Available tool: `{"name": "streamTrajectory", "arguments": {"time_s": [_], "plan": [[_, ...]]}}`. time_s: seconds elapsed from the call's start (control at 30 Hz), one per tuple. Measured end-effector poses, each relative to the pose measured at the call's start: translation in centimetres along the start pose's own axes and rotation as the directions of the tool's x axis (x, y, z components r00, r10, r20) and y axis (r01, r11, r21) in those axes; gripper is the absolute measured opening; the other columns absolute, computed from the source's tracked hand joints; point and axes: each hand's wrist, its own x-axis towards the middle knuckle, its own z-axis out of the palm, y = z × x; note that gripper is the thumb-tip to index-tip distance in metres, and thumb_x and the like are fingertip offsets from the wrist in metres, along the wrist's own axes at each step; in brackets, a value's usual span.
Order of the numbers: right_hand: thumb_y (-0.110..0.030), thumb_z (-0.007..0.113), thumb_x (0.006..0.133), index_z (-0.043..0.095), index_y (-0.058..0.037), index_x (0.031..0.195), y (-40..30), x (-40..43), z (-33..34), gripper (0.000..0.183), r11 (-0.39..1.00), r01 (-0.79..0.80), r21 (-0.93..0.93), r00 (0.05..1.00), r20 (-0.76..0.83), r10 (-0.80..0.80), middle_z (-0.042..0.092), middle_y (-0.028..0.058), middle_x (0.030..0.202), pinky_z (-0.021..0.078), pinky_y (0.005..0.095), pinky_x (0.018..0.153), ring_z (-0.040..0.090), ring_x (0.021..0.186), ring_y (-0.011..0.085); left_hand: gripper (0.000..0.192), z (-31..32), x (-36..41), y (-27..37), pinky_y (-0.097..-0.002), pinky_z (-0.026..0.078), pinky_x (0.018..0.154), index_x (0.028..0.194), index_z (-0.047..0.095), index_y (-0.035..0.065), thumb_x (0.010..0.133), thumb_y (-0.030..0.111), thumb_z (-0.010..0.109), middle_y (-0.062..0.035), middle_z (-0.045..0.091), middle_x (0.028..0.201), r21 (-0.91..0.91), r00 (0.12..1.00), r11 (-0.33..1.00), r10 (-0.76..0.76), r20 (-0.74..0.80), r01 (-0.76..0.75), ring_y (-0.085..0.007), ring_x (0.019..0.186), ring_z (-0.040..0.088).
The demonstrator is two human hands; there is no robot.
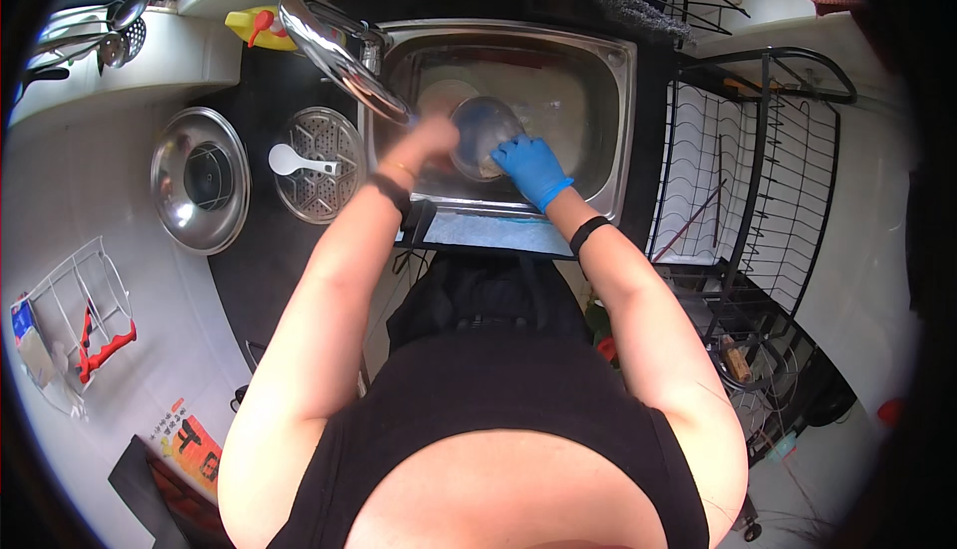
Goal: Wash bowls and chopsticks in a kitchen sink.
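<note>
In the head view, my right hand [531, 170] wears a blue glove and grips the lower right rim of a round translucent bowl [487, 138] inside the steel sink [624, 138]. My bare left hand [436, 130], blurred, is at the bowl's left side; its fingers are unclear, so I cannot tell whether it holds anything. Something pale shows beside the gloved fingertips. A chrome faucet [336, 56] slants over the sink's left edge, near my left hand. A round, pale item, partly hidden, lies in the sink behind my left hand.
Left of the sink, a white rice paddle [299, 161] lies on a perforated steel steamer plate [321, 201], beside a steel lid [167, 201]. A yellow bottle [243, 26] with a red top stands behind the faucet. At the right is a black wire dish rack [764, 175]; a cloth [486, 231] lies along the front edge.
</note>
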Motion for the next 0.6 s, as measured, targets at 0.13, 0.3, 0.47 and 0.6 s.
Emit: {"name": "streamTrajectory", "arguments": {"time_s": [0.13, 0.3, 0.47, 0.6], "plan": [[-0.017, 0.066, 0.077, 0.067, -0.0123, 0.09, -2.2, 1.8, -1.5, 0.014, 0.959, -0.168, 0.23, 0.986, 0.022, 0.167, 0.066, 0.0105, 0.089, 0.0521, 0.044, 0.073, 0.064, 0.085, 0.0325, 0.055, 0.7, -1.1, 3.8, -0.0471, 0.044, 0.098, 0.128, 0.05, -0.0088, 0.078, 0.012, 0.051, -0.0352, 0.061, 0.112, -0.246, 0.973, 0.96, -0.172, -0.153, 0.131, -0.0444, 0.113, 0.058], [-0.023, 0.072, 0.076, 0.065, -0.0084, 0.094, -4.5, 1.8, 0.4, 0.024, 0.851, -0.357, 0.384, 0.921, -0.003, 0.388, 0.066, 0.0154, 0.091, 0.0522, 0.0468, 0.072, 0.063, 0.086, 0.0369, 0.061, 8.4, -0.5, 3.1, -0.0467, 0.05, 0.093, 0.141, 0.036, -0.0039, 0.083, 0.011, 0.048, -0.0329, 0.056, 0.122, -0.581, 0.823, 0.811, -0.378, -0.425, 0.072, -0.0437, 0.111, 0.06], [-0.018, 0.068, 0.078, 0.062, -0.009, 0.102, -0.5, 0.2, 0.4, 0.026, 0.996, -0.041, 0.085, 0.999, 0.011, 0.04, 0.066, 0.0143, 0.094, 0.0505, 0.0473, 0.075, 0.062, 0.089, 0.0356, 0.049, 2.3, 2.0, -2.0, -0.0494, 0.059, 0.065, 0.126, 0.048, -0.013, 0.082, 0.01, 0.049, -0.0308, 0.062, 0.109, -0.446, 0.988, 0.883, -0.151, 0.022, 0.144, -0.0427, 0.087, 0.069], [-0.018, 0.066, 0.079, 0.063, -0.0109, 0.103, -2.0, 2.7, -2.1, 0.025, 0.936, -0.228, 0.27, 0.974, 0.068, 0.218, 0.066, 0.014, 0.096, 0.0507, 0.0457, 0.074, 0.063, 0.09, 0.0337, 0.056, 5.7, -1.2, 5.9, -0.0398, 0.037, 0.109, 0.138, 0.043, -0.0058, 0.083, 0.001, 0.048, -0.025, 0.046, 0.141, -0.659, 0.757, 0.749, -0.389, -0.525, -0.073, -0.0379, 0.133, 0.044]]}}
